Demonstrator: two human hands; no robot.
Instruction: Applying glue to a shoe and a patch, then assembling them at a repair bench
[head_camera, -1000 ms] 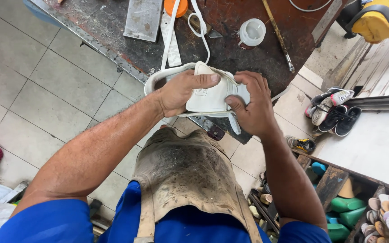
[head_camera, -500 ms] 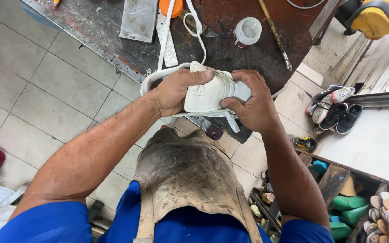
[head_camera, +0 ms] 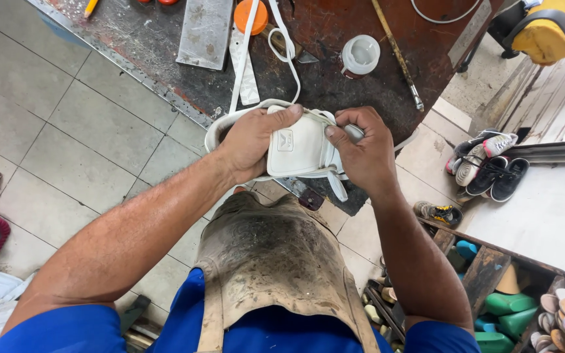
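Observation:
A small white bag [head_camera: 299, 147] with a long white strap [head_camera: 250, 49] is held over the near edge of a worn dark workbench [head_camera: 335, 72]. My left hand [head_camera: 253, 140] grips the bag's left side, thumb across its top edge. On the right side my right hand [head_camera: 361, 150] pinches the top corner where the strap joins. The strap loops up across the bench. A stained leather apron [head_camera: 273, 261] covers my lap below the bag.
On the bench lie a grey metal plate [head_camera: 205, 33], an orange lid [head_camera: 251, 16], a white cup [head_camera: 359, 55] and a long thin rod [head_camera: 397, 55]. Shoes [head_camera: 485, 163] sit on the tiled floor at right. Green shoe forms [head_camera: 508, 310] fill shelves at lower right.
The bag has been turned so its flat front faces up. My left thumb now lies across the top edge, and my right fingers have shifted to the strap corner.

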